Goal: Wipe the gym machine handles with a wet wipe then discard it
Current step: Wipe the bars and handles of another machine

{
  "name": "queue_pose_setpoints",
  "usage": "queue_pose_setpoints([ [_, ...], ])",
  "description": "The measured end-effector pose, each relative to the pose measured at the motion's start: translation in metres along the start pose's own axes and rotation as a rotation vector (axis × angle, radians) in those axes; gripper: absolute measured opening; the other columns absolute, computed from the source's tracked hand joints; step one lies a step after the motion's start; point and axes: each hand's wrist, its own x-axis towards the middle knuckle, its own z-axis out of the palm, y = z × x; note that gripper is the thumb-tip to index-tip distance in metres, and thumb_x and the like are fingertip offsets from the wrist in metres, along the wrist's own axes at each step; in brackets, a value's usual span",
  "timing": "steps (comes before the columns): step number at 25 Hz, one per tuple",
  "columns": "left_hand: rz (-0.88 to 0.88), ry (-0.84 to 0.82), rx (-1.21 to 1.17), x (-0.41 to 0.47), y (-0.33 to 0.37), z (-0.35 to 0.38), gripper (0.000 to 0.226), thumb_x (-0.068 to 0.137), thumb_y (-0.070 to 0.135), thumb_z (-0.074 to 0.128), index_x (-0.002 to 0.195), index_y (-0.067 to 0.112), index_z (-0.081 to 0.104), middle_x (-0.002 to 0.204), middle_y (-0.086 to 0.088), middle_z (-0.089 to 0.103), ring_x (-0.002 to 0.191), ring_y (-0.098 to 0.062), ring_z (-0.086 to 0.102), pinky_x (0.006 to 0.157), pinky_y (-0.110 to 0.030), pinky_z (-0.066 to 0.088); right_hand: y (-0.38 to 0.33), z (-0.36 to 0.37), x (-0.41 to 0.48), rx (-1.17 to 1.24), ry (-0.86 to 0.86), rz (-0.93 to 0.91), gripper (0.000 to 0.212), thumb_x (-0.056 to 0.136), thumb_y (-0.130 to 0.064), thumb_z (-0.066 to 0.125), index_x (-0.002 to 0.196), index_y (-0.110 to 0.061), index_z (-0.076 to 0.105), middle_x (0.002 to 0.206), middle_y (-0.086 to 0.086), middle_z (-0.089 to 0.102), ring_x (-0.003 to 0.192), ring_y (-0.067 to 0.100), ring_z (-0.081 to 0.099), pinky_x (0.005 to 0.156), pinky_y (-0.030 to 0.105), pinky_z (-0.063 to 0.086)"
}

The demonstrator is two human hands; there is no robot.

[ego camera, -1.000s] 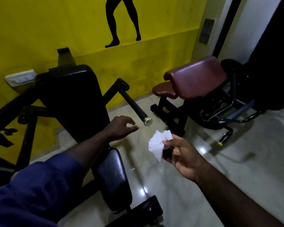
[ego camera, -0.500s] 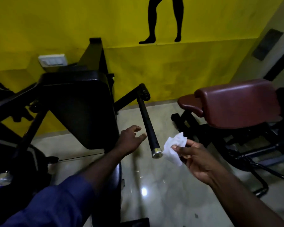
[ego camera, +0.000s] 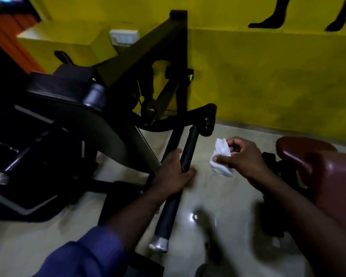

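Against yellow gym wall (ego camera: pixel 268 76), steady long black padded machine handle (ego camera: pixel 189 150) in left hand (ego camera: pixel 173 176) curled round it, then wrap crumpled white wet wipe (ego camera: pixel 221 156), pinched by right hand (ego camera: pixel 242 158) nearby at three o'clock, fully round and stroke lengthwise.

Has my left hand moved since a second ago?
Yes. The left hand closed rightward onto the handle, which it hovered beside, and now grips it midway.
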Motion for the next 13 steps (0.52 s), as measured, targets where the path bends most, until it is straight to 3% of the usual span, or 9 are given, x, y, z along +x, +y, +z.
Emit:
queue_pose_setpoints([
  [3,-0.102,0.077,-0.031,0.009,0.011,0.012,0.081,0.086,0.05,0.075,0.149,0.014,0.041,0.144,-0.01,0.053,0.132,-0.026,0.053,0.11,-0.038,0.044,-0.012,-0.007,0.072,-0.291,-0.031,-0.242,0.034,0.062,-0.037,0.095,0.066,-0.025,0.063,0.061,-0.013,0.063,0.058,-0.005,0.056,0.056,0.013,0.036],
  [6,-0.168,0.141,-0.059,0.001,0.011,0.021,0.066,0.083,0.053,0.074,0.136,0.024,0.048,0.127,-0.001,0.056,0.117,-0.021,0.06,0.101,-0.039,0.052,-0.022,0.009,0.119,-0.333,0.037,-0.49,0.038,0.077,-0.031,0.084,0.058,-0.012,0.057,0.054,0.005,0.053,0.053,0.008,0.047,0.053,0.027,0.034],
  [8,-0.145,0.162,0.003,0.0,0.013,0.02,0.067,0.082,0.055,0.074,0.136,0.026,0.047,0.126,0.002,0.056,0.114,-0.017,0.06,0.098,-0.038,0.053,-0.016,0.03,0.14,-0.32,-0.016,-0.621,0.021,0.086,-0.02,0.073,0.069,-0.008,0.067,0.07,0.01,0.066,0.069,0.003,0.059,0.067,0.022,0.047],
  [9,-0.131,0.173,0.044,0.0,0.015,0.02,0.069,0.082,0.055,0.074,0.137,0.026,0.045,0.127,0.003,0.055,0.114,-0.015,0.059,0.097,-0.035,0.052,-0.009,0.042,0.145,-0.349,-0.093,-0.711,0.005,0.084,-0.008,0.07,0.082,-0.009,0.075,0.086,0.009,0.074,0.086,0.004,0.066,0.083,0.02,0.05],
  [11,-0.128,0.195,0.102,-0.001,0.02,0.019,0.072,0.082,0.056,0.075,0.14,0.025,0.045,0.129,0.003,0.055,0.116,-0.014,0.057,0.097,-0.033,0.05,0.005,0.061,0.139,-0.432,-0.22,-0.882,0.039,0.072,0.011,0.059,0.102,-0.007,0.076,0.107,0.012,0.075,0.109,0.019,0.064,0.101,0.028,0.046],
  [13,-0.153,0.213,0.117,-0.001,0.021,0.019,0.075,0.08,0.058,0.075,0.14,0.024,0.046,0.129,0.003,0.055,0.116,-0.015,0.056,0.097,-0.033,0.05,0.011,0.067,0.135,-0.441,-0.232,-0.959,0.043,0.064,0.013,0.053,0.098,-0.001,0.075,0.102,0.019,0.074,0.105,0.028,0.062,0.096,0.038,0.048],
])
